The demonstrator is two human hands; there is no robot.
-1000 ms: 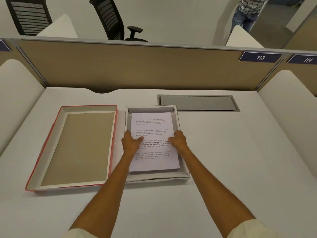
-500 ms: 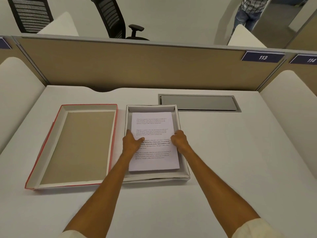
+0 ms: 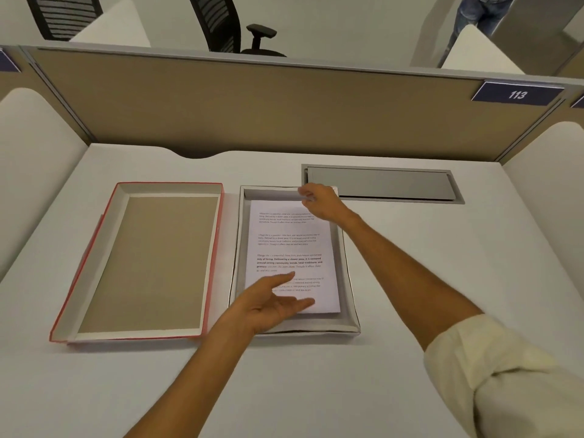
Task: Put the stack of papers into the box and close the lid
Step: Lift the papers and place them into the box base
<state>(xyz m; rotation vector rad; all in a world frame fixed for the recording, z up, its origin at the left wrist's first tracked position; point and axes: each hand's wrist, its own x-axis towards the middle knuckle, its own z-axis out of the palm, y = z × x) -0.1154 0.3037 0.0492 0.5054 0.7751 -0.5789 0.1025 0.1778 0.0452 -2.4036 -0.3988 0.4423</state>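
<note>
Since the earlier frame both hands have left the sheet's middle. The right hand (image 3: 320,200) reaches the far corner of the stack of papers (image 3: 290,245) inside the box (image 3: 349,298), fingers curled at the far wall; its grip is unclear. The left hand (image 3: 268,303) lies open at the near edge, holding nothing. The lid (image 3: 94,263) lies upturned just left, a grey desk hatch (image 3: 382,186) behind.

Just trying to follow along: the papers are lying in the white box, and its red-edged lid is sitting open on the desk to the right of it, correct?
Not quite. The head view shows the red-edged lid lying open on the desk to the left of the white box, not the right. The papers are indeed lying in the box.
</note>
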